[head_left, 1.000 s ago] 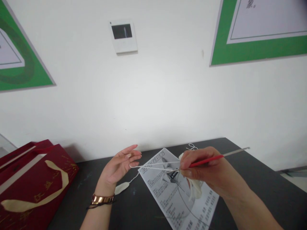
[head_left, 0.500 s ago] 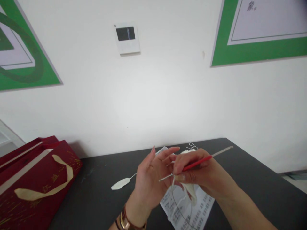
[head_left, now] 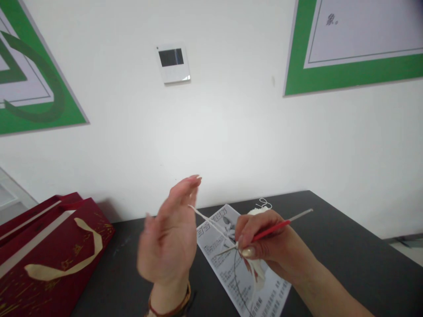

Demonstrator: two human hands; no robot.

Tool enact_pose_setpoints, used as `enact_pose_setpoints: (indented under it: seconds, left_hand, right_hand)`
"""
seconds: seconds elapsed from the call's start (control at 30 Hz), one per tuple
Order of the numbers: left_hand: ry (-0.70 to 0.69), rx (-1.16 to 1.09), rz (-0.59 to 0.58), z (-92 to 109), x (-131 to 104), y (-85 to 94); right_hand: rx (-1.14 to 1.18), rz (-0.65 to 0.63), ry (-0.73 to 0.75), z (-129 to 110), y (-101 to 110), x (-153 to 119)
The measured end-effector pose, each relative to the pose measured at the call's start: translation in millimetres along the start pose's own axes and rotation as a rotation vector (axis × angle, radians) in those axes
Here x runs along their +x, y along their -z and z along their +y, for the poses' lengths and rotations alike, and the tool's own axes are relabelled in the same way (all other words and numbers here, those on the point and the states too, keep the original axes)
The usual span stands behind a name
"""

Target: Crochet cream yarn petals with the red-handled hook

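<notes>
Left hand (head_left: 172,248) swung away from right hand (head_left: 276,247), its grip spread, white yarn (head_left: 211,223) stretched between them, right grip closed on red-handled hook (head_left: 271,230), over printed sheet (head_left: 222,264) reaching back edge of table (head_left: 333,251)

**Blurred, covered and cropped around the printed sheet (head_left: 226,273)**

Left of the sheet, the left hand (head_left: 168,246) is blurred, its fingers hard to tell apart, and its bracelet (head_left: 184,304) runs off the bottom edge. Over the sheet, the right hand (head_left: 264,240) hides some print, part of the red-handled hook (head_left: 271,230) and some white yarn (head_left: 259,211). The sheet's lower end is cut off, its finer print illegible. Farther left of it, the red bags (head_left: 56,246) leave the frame.
</notes>
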State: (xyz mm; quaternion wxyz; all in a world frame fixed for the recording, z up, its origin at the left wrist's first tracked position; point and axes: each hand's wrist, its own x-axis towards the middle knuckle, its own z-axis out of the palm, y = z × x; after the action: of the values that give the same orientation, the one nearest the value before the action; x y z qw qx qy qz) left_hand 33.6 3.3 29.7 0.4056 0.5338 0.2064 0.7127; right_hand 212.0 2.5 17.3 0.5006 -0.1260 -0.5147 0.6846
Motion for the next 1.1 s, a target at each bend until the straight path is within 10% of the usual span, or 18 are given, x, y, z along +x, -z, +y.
enact_pose_setpoints:
  seconds: [0.13, 0.3, 0.57, 0.87, 1.1]
  left_hand:
    - [0.178, 0.279, -0.239, -5, 8, 16.5]
    - [0.472, 0.028, -0.492, -6, 6, 36.0]
    - [0.549, -0.507, -0.184, -26, -22, -13.1]
    - [0.438, -0.179, 0.196, -4, -35, -31.1]
    - [0.469, -0.149, 0.234, -3, -35, -39.6]
  right_hand:
    - [-0.012, 0.044, 0.031, 0, -1, 0]
    - [0.014, 0.060, 0.067, -3, 0, 1]
    - [-0.126, 0.134, 0.262, 10, -2, 2]
    - [-0.397, 0.166, 0.477, 14, -10, 1]
    - [-0.393, 0.240, 0.431, 31, -8, 1]
